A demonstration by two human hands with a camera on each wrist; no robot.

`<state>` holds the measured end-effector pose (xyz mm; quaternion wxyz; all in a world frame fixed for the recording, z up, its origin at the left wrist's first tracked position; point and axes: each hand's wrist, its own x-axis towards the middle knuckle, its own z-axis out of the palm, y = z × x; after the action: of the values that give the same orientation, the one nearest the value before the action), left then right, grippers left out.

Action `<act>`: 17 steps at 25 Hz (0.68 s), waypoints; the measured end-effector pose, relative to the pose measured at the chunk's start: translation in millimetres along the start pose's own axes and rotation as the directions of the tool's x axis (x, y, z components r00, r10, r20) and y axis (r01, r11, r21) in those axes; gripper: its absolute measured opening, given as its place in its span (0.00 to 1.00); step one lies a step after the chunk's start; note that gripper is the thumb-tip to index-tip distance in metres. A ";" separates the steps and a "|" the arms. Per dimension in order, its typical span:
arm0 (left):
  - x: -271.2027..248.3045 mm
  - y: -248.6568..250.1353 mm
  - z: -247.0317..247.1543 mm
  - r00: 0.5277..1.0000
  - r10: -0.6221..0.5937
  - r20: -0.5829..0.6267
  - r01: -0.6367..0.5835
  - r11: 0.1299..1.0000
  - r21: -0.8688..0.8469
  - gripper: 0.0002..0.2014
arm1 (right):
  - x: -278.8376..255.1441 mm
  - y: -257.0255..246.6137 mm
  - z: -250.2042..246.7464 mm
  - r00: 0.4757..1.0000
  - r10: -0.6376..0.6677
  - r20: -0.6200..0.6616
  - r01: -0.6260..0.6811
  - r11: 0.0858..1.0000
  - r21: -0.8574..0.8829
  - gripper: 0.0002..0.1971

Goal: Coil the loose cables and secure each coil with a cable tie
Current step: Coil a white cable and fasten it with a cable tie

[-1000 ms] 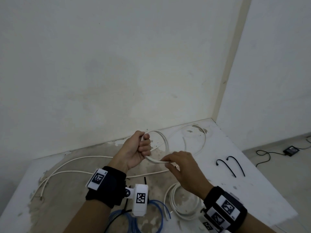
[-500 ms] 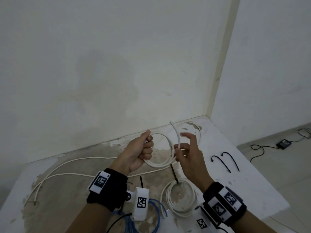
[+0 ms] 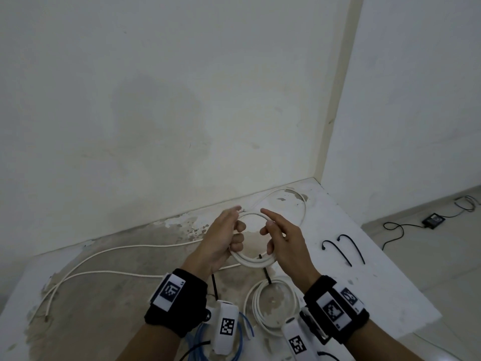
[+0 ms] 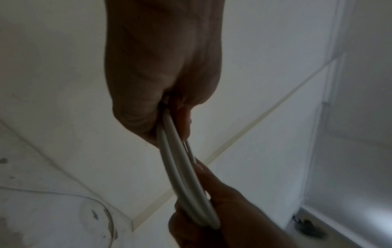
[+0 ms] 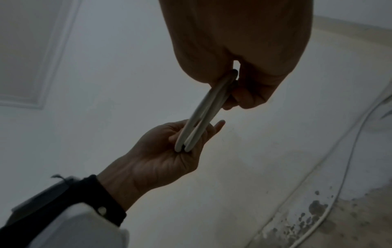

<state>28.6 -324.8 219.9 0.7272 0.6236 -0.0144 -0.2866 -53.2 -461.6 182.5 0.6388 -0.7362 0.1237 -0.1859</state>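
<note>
My left hand point(image 3: 221, 241) grips white coil point(image 3: 253, 260) above table point(image 3: 377, 290), fingers curled round its left side. My right hand point(image 3: 285, 243) pinches right side, forefinger straight. Two ties point(image 3: 343, 250) lie right.

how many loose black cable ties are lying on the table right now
2. Both curved black plastic cable ties lie side by side near the white table's right edge: one, the other just right of it.

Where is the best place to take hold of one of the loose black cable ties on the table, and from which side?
Probably the straight shaft of the nearer cable tie, pinched from above. It lies flat on the table, apart from its neighbour, and the hooked head end looks harder to pinch.
</note>
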 end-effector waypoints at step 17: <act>6.1 -33.5 18.2 0.940 0.225 -0.256 -0.205 0.973 0.101 0.11 | 24.6 -23.5 4.2 0.901 0.374 0.220 -0.414 0.590 0.693 0.23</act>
<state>13.4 -345.7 191.2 0.7263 0.6771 0.0047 -0.1186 -30.6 -464.6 208.0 0.9045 -0.3812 0.1834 -0.0545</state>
